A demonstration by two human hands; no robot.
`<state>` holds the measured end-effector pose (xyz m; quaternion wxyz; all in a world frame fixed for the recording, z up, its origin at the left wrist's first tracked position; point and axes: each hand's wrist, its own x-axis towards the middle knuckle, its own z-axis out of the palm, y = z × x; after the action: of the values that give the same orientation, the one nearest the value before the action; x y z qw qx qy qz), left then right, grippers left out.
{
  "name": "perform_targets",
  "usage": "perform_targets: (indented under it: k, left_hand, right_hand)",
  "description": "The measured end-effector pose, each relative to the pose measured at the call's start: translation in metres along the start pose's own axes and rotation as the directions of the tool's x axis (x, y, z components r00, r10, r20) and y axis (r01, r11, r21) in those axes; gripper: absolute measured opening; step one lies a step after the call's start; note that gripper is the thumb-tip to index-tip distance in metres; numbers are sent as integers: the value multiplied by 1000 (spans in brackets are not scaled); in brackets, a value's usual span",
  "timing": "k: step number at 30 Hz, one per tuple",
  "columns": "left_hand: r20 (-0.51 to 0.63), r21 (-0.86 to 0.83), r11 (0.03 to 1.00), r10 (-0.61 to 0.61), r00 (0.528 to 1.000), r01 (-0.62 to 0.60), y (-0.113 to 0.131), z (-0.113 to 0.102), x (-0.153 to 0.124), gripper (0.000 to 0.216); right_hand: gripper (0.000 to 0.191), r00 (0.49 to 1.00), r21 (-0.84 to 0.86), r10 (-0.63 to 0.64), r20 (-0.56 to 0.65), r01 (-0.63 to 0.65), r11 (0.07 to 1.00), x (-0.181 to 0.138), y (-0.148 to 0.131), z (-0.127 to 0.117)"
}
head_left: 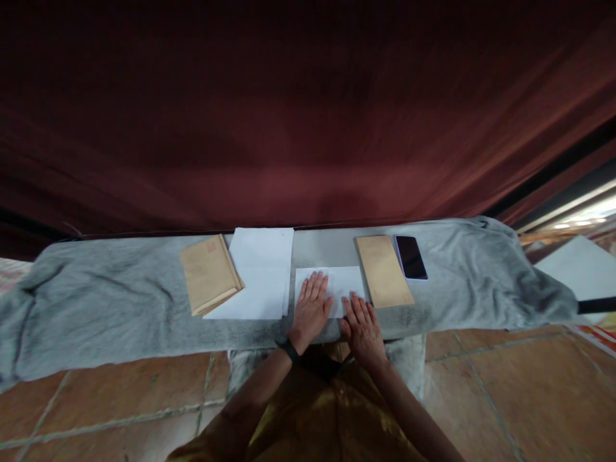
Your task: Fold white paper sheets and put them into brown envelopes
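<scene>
A small white sheet of paper [344, 277], possibly folded, lies flat in front of me. My left hand [312, 309] rests palm down across its left part, fingers stretched out. Over its lower right edge lies my right hand [363, 324], also flat with the fingers a little apart. Neither hand grips anything. Just right of the paper is a single brown envelope [384, 271]. To the left sits a stack of large white sheets [264, 273], with a pile of brown envelopes [209, 269] overlapping its left side.
A smartphone [411, 258] with a dark screen lies right of the single envelope. Grey cloth [120, 301] covers the narrow table. A dark red curtain [308, 141] hangs behind it. Tiled floor [129, 391] shows below, and a white panel [582, 273] stands at the right.
</scene>
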<state>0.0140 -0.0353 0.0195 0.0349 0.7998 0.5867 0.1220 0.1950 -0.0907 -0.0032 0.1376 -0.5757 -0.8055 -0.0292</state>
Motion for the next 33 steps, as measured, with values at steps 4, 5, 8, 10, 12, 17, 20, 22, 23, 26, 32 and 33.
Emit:
perform_targets:
  k: [4, 5, 8, 10, 12, 17, 20, 22, 23, 26, 32, 33]
  left_hand:
    - [72, -12, 991, 134, 988, -133, 11, -7, -47, 57]
    - [79, -5, 991, 136, 988, -136, 11, -8, -54, 58]
    - [83, 22, 989, 141, 987, -143, 7, -11, -62, 59]
    - [82, 42, 986, 160, 984, -164, 4, -11, -62, 60]
    - [84, 63, 980, 184, 979, -190, 3, -12, -62, 63]
    - [105, 103, 958, 258, 961, -268, -3, -14, -67, 69]
    - [103, 104, 944, 304, 947, -315, -11, -17, -74, 69]
    - [102, 103, 935, 330, 938, -340, -16, -18, -78, 68]
    - [102, 107, 932, 336, 936, -346, -18, -17, -79, 68]
    - [102, 122, 928, 342, 934, -353, -20, -13, -82, 70]
    - [72, 126, 931, 336, 939, -343, -18, -6, -82, 69]
    - [65, 123, 932, 336, 940, -342, -18, -6, -82, 69]
  right_hand:
    - [55, 1000, -6, 4, -8, -4, 1000, 0, 0, -1]
    - [55, 1000, -5, 1, -7, -1, 1000, 0, 1, -1]
    - [54, 1000, 3, -7, -5, 7, 1000, 1, 2, -4]
    - [52, 1000, 30, -18, -10, 19, 999, 2, -1, -5]
    - [52, 997, 89, -72, -9, 73, 993, 3, -8, -4]
    - [54, 989, 198, -151, 9, 146, 969, 2, -26, -1]
    - [53, 993, 181, -114, 25, 108, 978, 1, -22, -3]
    - [52, 995, 166, -88, 38, 80, 983, 4, -16, -6]
    - [52, 996, 166, -79, 45, 71, 984, 6, -14, -8]
    - [51, 990, 203, -116, 76, 99, 974, 19, -15, -9]
    - [52, 974, 220, -195, 112, 167, 961, 56, -23, 5]
    - [52, 976, 205, -188, 111, 163, 965, 62, -22, 8]
